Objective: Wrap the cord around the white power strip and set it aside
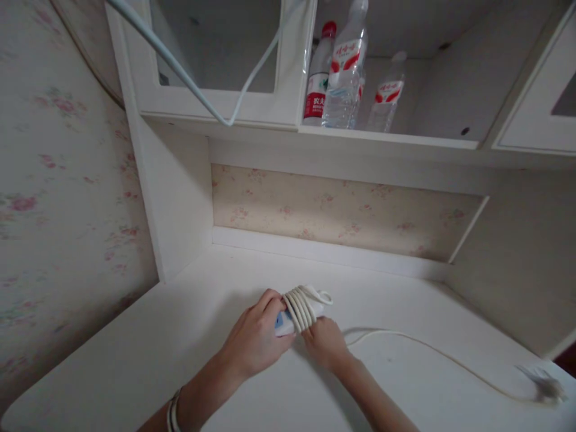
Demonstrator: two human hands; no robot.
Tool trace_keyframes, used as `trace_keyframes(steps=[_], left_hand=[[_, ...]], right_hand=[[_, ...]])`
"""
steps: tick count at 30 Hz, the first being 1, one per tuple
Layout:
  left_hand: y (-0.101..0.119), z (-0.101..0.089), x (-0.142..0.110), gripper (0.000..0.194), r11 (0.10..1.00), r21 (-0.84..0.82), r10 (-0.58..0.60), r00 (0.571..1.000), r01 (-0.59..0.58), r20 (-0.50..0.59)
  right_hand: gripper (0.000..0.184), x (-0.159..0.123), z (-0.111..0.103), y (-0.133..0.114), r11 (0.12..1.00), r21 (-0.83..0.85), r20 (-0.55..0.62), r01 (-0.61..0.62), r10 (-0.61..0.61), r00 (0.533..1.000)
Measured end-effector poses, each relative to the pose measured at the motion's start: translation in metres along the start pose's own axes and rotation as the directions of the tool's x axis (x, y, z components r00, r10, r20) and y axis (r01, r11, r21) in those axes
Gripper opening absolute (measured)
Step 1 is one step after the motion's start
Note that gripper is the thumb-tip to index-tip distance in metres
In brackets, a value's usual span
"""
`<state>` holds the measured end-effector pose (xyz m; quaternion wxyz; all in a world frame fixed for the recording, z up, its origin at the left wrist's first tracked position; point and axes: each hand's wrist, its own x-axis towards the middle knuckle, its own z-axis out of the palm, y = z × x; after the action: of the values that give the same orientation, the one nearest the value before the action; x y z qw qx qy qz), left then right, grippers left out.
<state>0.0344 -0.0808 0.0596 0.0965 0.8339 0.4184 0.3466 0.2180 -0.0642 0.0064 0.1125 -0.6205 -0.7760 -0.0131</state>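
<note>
My left hand grips the left end of a white power strip with a blue patch, lying on the white desk. A white cord is wound in several turns around the strip. My right hand is closed against the wound cord from the right side. The loose rest of the cord trails right across the desk to a blurred plug near the right edge.
Above the desk, a white shelf unit holds three plastic water bottles. A thin white wire hangs across the glass cabinet door at the upper left. Floral wallpaper covers the left wall and the back panel.
</note>
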Motion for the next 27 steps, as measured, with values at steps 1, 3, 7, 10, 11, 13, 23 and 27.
trace_keyframes(steps=[1, 3, 7, 10, 11, 13, 23, 27], left_hand=[[-0.003, 0.003, 0.004, 0.024, 0.998, 0.014, -0.06, 0.998, 0.06, -0.028], [-0.011, 0.01, 0.01, 0.025, 0.983, 0.033, -0.18, 0.982, 0.183, -0.059], [-0.022, 0.023, 0.012, 0.028, 0.951, 0.019, -0.306, 0.947, 0.309, -0.099], [-0.027, 0.031, 0.011, 0.029, 0.948, -0.006, -0.318, 0.943, 0.319, -0.101], [-0.028, 0.033, 0.01, 0.03, 0.947, -0.011, -0.32, 0.943, 0.32, -0.089], [-0.03, 0.036, 0.008, 0.034, 0.945, -0.011, -0.328, 0.944, 0.327, -0.038], [-0.031, 0.045, -0.006, 0.026, 0.958, -0.124, -0.242, 0.962, 0.258, 0.127], [-0.036, 0.048, -0.006, 0.028, 0.937, -0.245, -0.233, 0.969, 0.248, 0.087]], right_hand=[[0.041, -0.003, 0.001, -0.001, 0.997, -0.072, -0.026, 0.024, -0.026, 0.999], [0.041, -0.007, 0.002, -0.004, 0.986, -0.145, -0.092, 0.083, -0.097, 0.991], [0.036, -0.012, 0.003, -0.01, 0.953, -0.212, -0.253, 0.217, -0.268, 0.93], [0.03, -0.013, 0.004, -0.01, 0.924, -0.226, -0.408, 0.31, -0.378, 0.831], [0.029, -0.013, 0.005, -0.01, 0.914, -0.227, -0.451, 0.336, -0.404, 0.796], [0.027, -0.013, 0.006, -0.009, 0.895, -0.233, -0.514, 0.38, -0.445, 0.733], [0.028, -0.011, -0.002, -0.009, 0.847, -0.244, -0.629, 0.472, -0.509, 0.587], [0.03, -0.011, -0.008, -0.005, 0.874, -0.216, -0.65, 0.436, -0.462, 0.604]])
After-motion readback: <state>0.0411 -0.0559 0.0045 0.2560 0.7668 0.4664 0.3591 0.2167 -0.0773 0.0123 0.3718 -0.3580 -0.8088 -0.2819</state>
